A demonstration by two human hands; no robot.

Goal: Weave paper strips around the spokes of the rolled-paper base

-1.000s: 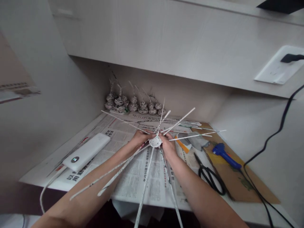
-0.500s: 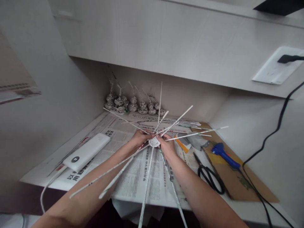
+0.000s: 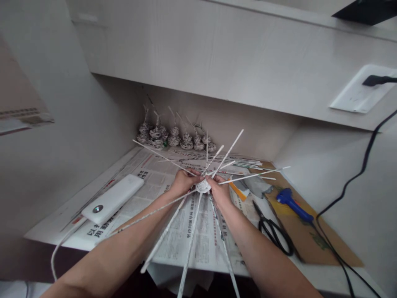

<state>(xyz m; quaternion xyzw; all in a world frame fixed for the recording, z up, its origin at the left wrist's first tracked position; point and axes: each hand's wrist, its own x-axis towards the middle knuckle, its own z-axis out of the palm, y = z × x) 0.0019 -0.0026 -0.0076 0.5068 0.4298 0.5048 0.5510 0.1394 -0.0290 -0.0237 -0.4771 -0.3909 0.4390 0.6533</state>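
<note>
The bench [image 3: 316,276] is lying under a low shelf, and newspaper sheets [image 3: 161,182] are covering most of its top. On the right a brown cardboard sheet [image 3: 319,244] is carrying a blue glue gun [image 3: 294,203], with black scissors [image 3: 274,234] lying just beside its left edge. A white power bank [image 3: 112,199] is resting on the newspaper at the left. Along the back wall a row of small woven paper cones [image 3: 175,138] is standing. Above the middle of the newspaper both hands are holding a star of rolled paper sticks [image 3: 189,244], whose spokes are fanning out in all directions. The left hand [image 3: 183,181] and the right hand [image 3: 219,190] are pinching its small woven hub [image 3: 203,186] from either side, fingers closed on it.
</note>
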